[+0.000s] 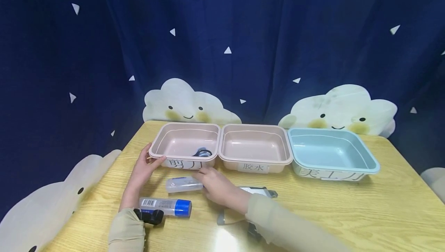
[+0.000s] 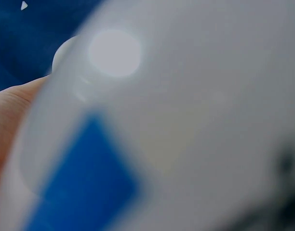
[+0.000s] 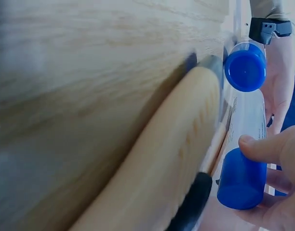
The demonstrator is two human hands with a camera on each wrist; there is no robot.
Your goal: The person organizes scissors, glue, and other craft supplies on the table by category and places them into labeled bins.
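My left hand (image 1: 140, 171) holds the front left corner of the left pink bin (image 1: 185, 126), thumb on the front and fingers along the side. Black and blue scissors handles (image 1: 203, 152) show inside this bin. My right hand (image 1: 219, 186) grips a clear glue bottle (image 1: 184, 184) lying in front of the bin; in the right wrist view its fingers are round the blue cap (image 3: 241, 180). A second glue bottle (image 1: 165, 207), also blue-capped, lies beside my left wrist. A blurred whitish surface with a blue patch (image 2: 85, 178) fills most of the left wrist view.
A middle pink bin (image 1: 255, 127) and a light blue bin (image 1: 330, 131) stand in line, labels in front. By my right forearm lie a white-and-black utility knife (image 1: 259, 191) and a beige tool with a grey end (image 1: 231, 217). A dark curtain (image 1: 222, 24) hangs behind.
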